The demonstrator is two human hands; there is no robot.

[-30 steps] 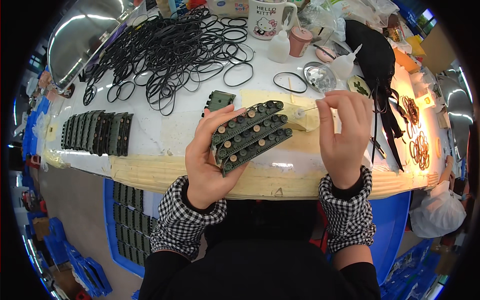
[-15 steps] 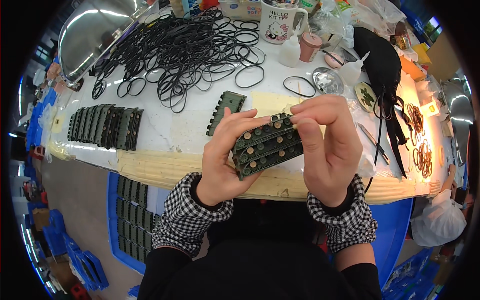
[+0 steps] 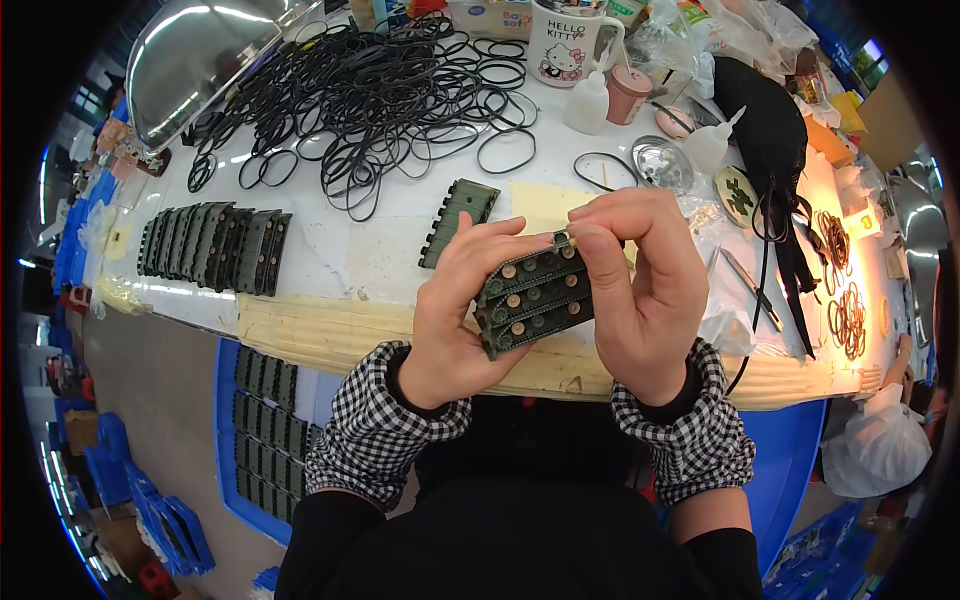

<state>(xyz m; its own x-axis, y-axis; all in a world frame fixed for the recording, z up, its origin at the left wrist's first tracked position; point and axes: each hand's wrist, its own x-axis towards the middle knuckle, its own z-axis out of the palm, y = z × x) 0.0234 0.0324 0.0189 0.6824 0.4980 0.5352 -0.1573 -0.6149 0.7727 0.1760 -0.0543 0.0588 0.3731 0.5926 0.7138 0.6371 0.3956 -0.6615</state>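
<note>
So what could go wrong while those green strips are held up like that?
Both hands, left hand and right hand, pinch a stack of green strips above the table edge. If the fingers loosen, a strip might slide out and drop toward the blue bin below. A sleeve could also catch the black rubber rings nearby.

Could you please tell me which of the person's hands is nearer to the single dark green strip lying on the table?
The left. The left hand sits just below the single green strip, fingertips close to its lower end; the right hand is farther off to the strip's right.
</note>
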